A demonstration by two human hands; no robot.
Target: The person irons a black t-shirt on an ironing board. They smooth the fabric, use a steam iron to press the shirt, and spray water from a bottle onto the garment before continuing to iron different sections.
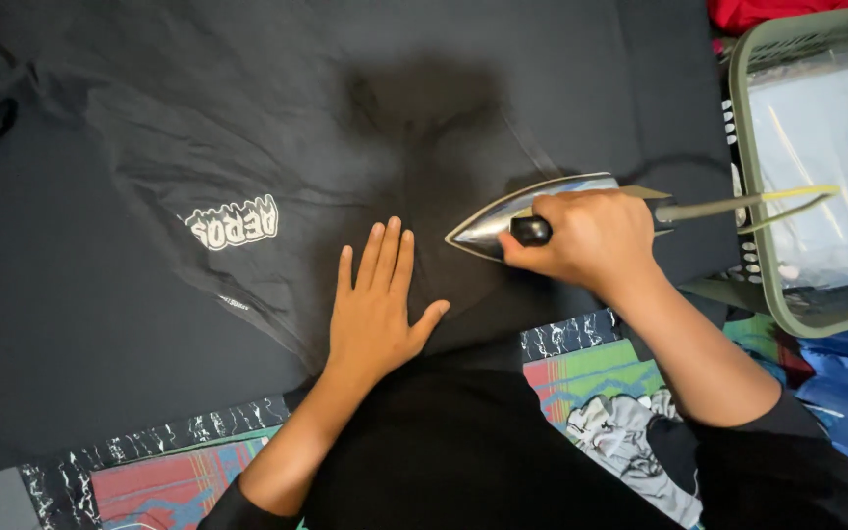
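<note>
The right hand [589, 238] is closed around the dark handle of a clothes iron [522, 218], whose bright metal soleplate rests on a black T-shirt [247, 147] spread flat, tip pointing toward the left hand [377, 304]. The left hand lies palm down on the fabric, fingers extended and close together, thumb spread, grasping nothing.

Hazards:
- The iron's tip is near the left thumb; a forward stroke without moving that hand risks a burn.
- The white printed logo [233, 223] lies left of the iron; direct soleplate contact may damage it.
- Creases near the logo may be pressed in if not smoothed.
- The cord [738, 204] runs over the green laundry basket [750, 147] and may snag.

Visibility limits: the handle is mostly covered by the hand; any heat setting cannot be seen. The shirt's edges extend out of frame. The basket's contents, under clear plastic, are indistinct.
</note>
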